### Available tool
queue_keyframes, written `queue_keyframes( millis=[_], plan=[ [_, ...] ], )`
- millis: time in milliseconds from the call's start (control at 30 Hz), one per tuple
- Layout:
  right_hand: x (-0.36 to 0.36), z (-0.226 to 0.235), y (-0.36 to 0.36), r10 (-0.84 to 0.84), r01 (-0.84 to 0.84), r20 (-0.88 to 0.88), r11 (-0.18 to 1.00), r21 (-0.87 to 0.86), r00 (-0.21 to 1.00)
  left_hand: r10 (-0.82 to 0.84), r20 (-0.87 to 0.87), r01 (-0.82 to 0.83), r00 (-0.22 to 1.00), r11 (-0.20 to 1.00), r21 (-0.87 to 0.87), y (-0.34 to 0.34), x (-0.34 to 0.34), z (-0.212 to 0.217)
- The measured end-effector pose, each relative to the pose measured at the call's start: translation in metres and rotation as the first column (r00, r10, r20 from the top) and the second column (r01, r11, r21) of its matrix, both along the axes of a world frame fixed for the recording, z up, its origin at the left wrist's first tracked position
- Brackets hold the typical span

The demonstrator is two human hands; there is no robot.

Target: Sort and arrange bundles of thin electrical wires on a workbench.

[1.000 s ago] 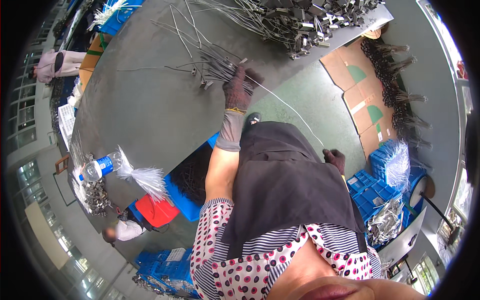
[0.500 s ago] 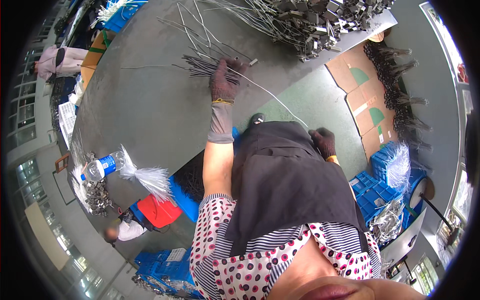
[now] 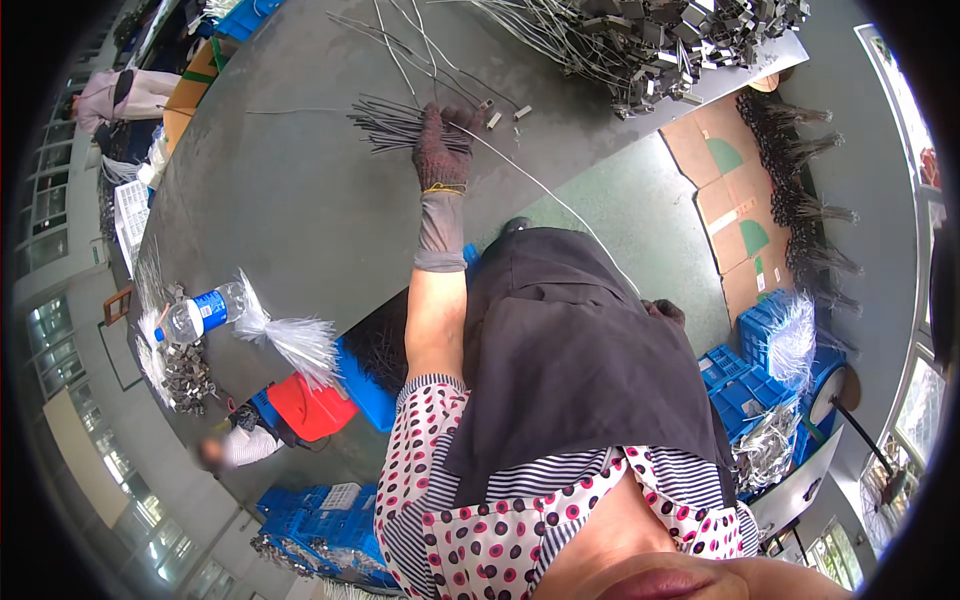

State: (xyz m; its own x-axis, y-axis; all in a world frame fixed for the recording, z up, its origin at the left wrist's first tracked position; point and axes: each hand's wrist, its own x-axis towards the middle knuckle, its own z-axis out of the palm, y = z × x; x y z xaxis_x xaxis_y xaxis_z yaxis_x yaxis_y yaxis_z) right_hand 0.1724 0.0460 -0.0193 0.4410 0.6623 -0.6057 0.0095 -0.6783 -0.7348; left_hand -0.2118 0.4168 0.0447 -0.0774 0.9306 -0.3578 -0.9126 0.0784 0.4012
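Note:
My left hand (image 3: 443, 142), in a dark knit glove, is closed round a bundle of short dark wires (image 3: 385, 124) over the grey table. From this hand a long pale wire (image 3: 560, 203) runs down past the table's edge to my right hand (image 3: 666, 311). The gloved right hand is at the side of my apron, which partly covers it. It looks closed on the wire's end, though the fingertips are hidden. Just beyond my left hand lie several loose wires (image 3: 408, 50) and small metal pieces (image 3: 493, 121).
A big heap of metal pieces with wires (image 3: 660, 45) fills the table's far right. On the left are a water bottle (image 3: 205, 312) and a bundle of clear strands (image 3: 300, 345). Blue crates (image 3: 745, 395) stand at right. Two other people (image 3: 135, 95) are at far left.
My right hand has drawn down and back, now more covered by the apron, with the pale wire following. My left hand stays on the bundle, slightly shifted; more of the metal pieces beside it show.

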Motion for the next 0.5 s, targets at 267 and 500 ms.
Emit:
queue_keyframes(
  millis=[267, 500],
  plan=[
    [-0.018, 0.031, 0.053, 0.182, -0.146, 0.206, 0.973, -0.177, 0.962, -0.031, -0.168, 0.009, 0.985, 0.991, -0.133, -0.017, -0.002, -0.001],
    [0.014, 0.002, 0.012, 0.121, -0.114, 0.057, 0.987, -0.117, 0.991, 0.127, -0.086, -0.134, 0.988, 0.988, -0.078, -0.017, -0.03, -0.014]
  ],
)
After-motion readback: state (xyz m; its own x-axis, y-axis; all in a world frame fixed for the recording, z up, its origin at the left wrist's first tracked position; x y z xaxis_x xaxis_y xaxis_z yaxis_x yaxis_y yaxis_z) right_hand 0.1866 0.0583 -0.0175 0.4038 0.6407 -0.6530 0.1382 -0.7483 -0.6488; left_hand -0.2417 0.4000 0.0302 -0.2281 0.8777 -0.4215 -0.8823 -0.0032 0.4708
